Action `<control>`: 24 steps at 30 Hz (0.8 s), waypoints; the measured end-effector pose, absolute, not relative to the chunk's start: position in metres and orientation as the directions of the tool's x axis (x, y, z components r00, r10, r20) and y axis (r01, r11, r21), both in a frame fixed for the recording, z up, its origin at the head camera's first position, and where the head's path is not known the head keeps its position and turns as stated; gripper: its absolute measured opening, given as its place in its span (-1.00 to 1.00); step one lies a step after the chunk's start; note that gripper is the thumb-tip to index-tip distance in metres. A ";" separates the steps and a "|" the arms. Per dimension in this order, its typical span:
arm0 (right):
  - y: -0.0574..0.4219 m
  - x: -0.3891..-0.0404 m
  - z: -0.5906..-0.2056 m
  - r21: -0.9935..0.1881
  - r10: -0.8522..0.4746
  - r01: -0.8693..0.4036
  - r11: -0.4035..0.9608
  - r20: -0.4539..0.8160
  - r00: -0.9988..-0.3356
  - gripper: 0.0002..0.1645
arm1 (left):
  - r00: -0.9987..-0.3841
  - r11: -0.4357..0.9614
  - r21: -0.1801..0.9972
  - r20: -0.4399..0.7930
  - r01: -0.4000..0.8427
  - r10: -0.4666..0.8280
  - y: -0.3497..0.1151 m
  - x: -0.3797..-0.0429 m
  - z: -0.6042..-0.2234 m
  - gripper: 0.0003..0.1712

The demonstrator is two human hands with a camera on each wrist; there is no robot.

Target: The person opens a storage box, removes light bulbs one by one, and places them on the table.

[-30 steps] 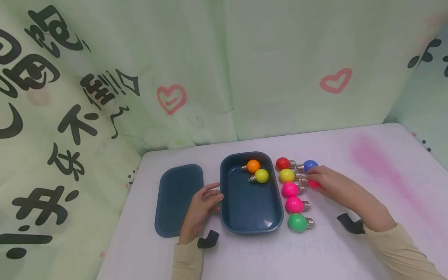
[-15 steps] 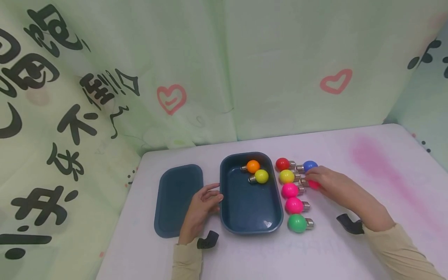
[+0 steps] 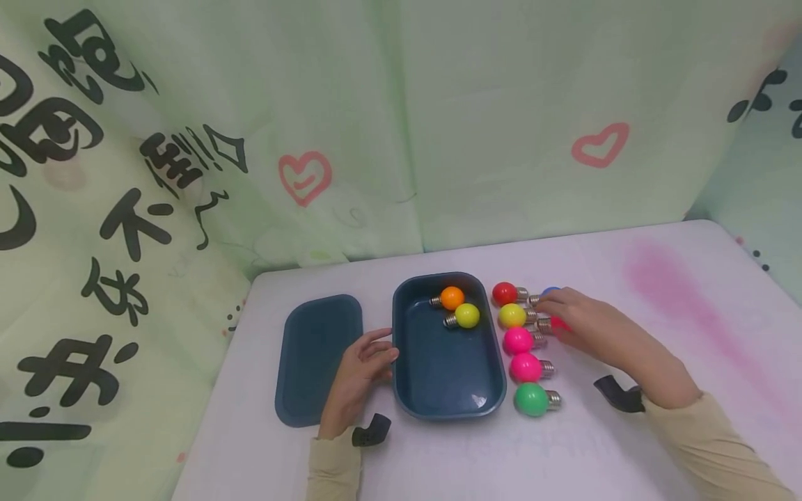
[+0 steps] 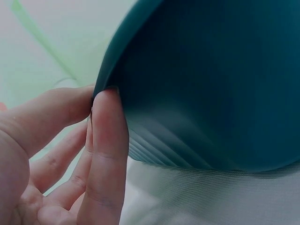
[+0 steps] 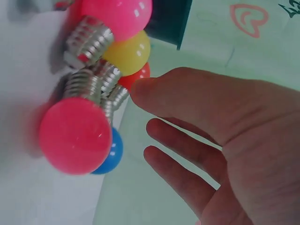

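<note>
My left hand (image 3: 356, 379) rests its thumb and fingertips against the left wall of a dark blue-green tray (image 3: 451, 386); the left wrist view shows the fingertips (image 4: 107, 117) at the tray's edge. Inside the tray lie an orange bulb (image 3: 452, 298) and a yellow bulb (image 3: 467, 316). My right hand (image 3: 592, 323) hovers over the bulbs right of the tray, holding nothing, with thumb and fingers apart in the right wrist view. It partly hides a blue bulb (image 5: 112, 152) and a pinkish-red bulb (image 5: 75, 136).
A column of bulbs stands beside the tray: red (image 3: 504, 293), yellow (image 3: 512, 316), two pink, the nearer pink bulb (image 3: 525, 367) among them, and green (image 3: 531, 399). A flat dark lid (image 3: 313, 362) lies left of the tray. A printed curtain (image 3: 476, 139) hangs behind the table.
My right hand has come slightly up and left over the blue bulb, covering more of it. The pinkish-red bulb stays in place. My left hand keeps its place at the tray.
</note>
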State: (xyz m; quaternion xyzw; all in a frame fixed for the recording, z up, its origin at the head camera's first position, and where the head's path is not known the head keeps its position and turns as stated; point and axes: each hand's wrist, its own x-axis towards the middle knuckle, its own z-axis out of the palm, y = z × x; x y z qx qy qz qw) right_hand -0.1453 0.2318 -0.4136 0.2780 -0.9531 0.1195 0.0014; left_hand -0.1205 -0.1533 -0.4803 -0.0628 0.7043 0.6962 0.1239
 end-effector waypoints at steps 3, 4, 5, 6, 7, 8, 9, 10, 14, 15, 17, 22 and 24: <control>0.224 -0.146 -0.411 -0.259 -0.522 -0.518 0.815 0.060 -0.851 -0.38 | -0.961 0.024 0.965 -0.263 -0.262 0.087 -0.154 -0.120 -0.480 -0.39; 0.221 -0.146 -0.411 -0.271 -0.519 -0.514 0.814 0.058 -0.853 -0.38 | -0.961 0.025 0.965 -0.264 -0.263 0.088 -0.154 -0.120 -0.480 -0.39; 0.218 -0.146 -0.410 -0.280 -0.520 -0.514 0.811 0.059 -0.852 -0.39 | -0.960 0.024 0.964 -0.265 -0.264 0.088 -0.154 -0.120 -0.480 -0.39; 0.215 -0.146 -0.409 -0.288 -0.522 -0.516 0.807 0.062 -0.851 -0.39 | -0.960 0.023 0.964 -0.266 -0.265 0.088 -0.153 -0.120 -0.480 -0.39; 0.213 -0.146 -0.408 -0.294 -0.522 -0.515 0.806 0.060 -0.851 -0.38 | -0.960 0.022 0.964 -0.266 -0.265 0.088 -0.153 -0.120 -0.480 -0.39; 0.210 -0.146 -0.407 -0.297 -0.522 -0.514 0.805 0.058 -0.851 -0.37 | -0.960 0.021 0.964 -0.266 -0.266 0.088 -0.153 -0.120 -0.480 -0.40; 0.207 -0.146 -0.406 -0.297 -0.525 -0.516 0.803 0.058 -0.849 -0.36 | -0.960 0.021 0.964 -0.267 -0.266 0.088 -0.153 -0.120 -0.480 -0.40; 0.204 -0.146 -0.405 -0.298 -0.529 -0.520 0.800 0.057 -0.847 -0.36 | -0.960 0.023 0.964 -0.266 -0.265 0.087 -0.153 -0.120 -0.480 -0.40; 0.195 -0.148 -0.402 -0.295 -0.540 -0.530 0.795 0.053 -0.840 -0.35 | -0.961 0.019 0.965 -0.263 -0.263 0.087 -0.153 -0.120 -0.480 -0.40; 0.192 -0.149 -0.401 -0.295 -0.545 -0.535 0.792 0.054 -0.837 -0.36 | -0.961 0.017 0.965 -0.263 -0.263 0.087 -0.153 -0.121 -0.480 -0.40; 0.188 -0.151 -0.401 -0.293 -0.554 -0.545 0.786 0.059 -0.830 -0.38 | -0.961 0.014 0.965 -0.261 -0.261 0.088 -0.153 -0.121 -0.480 -0.39; 0.178 -0.158 -0.402 -0.244 -0.589 -0.595 0.766 0.105 -0.801 -0.44 | -0.962 0.014 0.966 -0.259 -0.259 0.086 -0.153 -0.121 -0.481 -0.40; 0.174 -0.160 -0.403 -0.220 -0.606 -0.619 0.754 0.129 -0.785 -0.46 | -0.962 0.015 0.966 -0.260 -0.259 0.085 -0.153 -0.121 -0.481 -0.40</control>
